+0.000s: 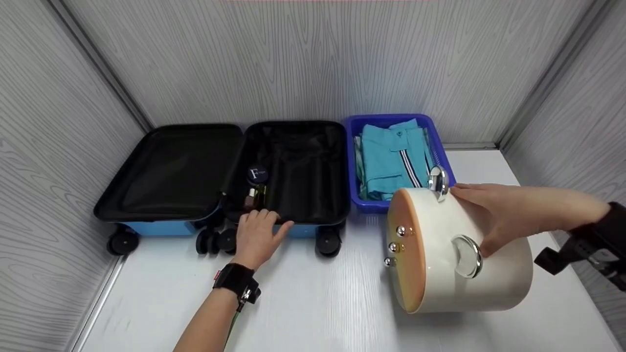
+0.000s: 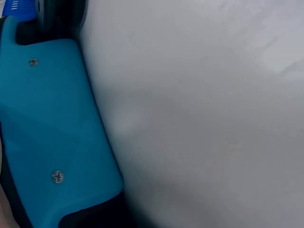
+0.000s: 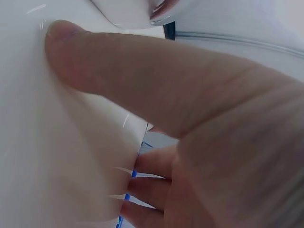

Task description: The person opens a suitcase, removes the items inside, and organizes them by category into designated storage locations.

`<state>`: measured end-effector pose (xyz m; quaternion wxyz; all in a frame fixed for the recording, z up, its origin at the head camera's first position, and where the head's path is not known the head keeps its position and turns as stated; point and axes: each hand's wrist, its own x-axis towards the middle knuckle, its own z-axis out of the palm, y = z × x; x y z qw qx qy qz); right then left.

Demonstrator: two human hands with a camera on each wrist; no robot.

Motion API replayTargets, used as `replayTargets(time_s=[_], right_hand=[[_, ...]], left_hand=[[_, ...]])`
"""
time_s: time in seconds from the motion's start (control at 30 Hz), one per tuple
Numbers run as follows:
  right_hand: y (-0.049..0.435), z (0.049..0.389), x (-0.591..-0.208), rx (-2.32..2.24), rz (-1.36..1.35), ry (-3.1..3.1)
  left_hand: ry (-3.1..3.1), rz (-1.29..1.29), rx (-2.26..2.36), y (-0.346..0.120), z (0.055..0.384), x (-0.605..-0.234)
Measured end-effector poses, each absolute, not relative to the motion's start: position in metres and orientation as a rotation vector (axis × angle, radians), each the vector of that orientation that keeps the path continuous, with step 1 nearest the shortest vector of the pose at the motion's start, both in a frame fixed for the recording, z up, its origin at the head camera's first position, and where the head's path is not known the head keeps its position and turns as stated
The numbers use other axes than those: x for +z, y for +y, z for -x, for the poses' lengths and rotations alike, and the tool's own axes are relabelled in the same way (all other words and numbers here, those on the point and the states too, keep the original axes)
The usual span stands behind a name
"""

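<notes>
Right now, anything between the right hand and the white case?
Nothing visible: the right hand touches the white case directly, thumb on its shell. The blue basket sits beyond the case, not between them.

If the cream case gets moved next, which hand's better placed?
Right, most likely: the right hand's grip spans the cream case, thumb pressed to its surface. The left hand's grip is at the suitcase's near rim, apart from the case.

Glossy plastic and polished metal

The box [image 1: 445, 264] looks like smooth, glossy plastic, its handles [image 1: 477, 263] like shiny metal; the suitcase shell [image 2: 57, 118] smooth plastic, the basket [image 1: 374, 207] plastic, the clothes [image 1: 391, 151] matt cloth, the walls [image 1: 303, 58] wood-grained.
</notes>
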<state>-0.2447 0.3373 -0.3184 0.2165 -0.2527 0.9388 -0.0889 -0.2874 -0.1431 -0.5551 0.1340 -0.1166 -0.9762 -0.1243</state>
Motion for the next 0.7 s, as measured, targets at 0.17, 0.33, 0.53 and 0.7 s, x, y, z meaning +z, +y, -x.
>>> replayTargets(time_s=[0.17,0.33,0.53,0.7], right_hand=[[0.334,0.244,-0.316,-0.239,0.690,2.609],[0.333,0.244,-0.316,-0.223,0.699,2.613],[0.332,0.243,-0.316,-0.225,0.673,2.609],[0.332,0.243,-0.317,-0.238,0.636,2.609]], left_hand=[[-2.774,0.413,-0.504,-0.130,0.285,-0.539],[-2.670,0.564,-0.688,-0.085,0.272,-0.514],[-2.557,0.816,-0.979,-0.016,0.248,-0.481],[-2.523,0.955,-1.138,0.026,0.236,-0.467]])
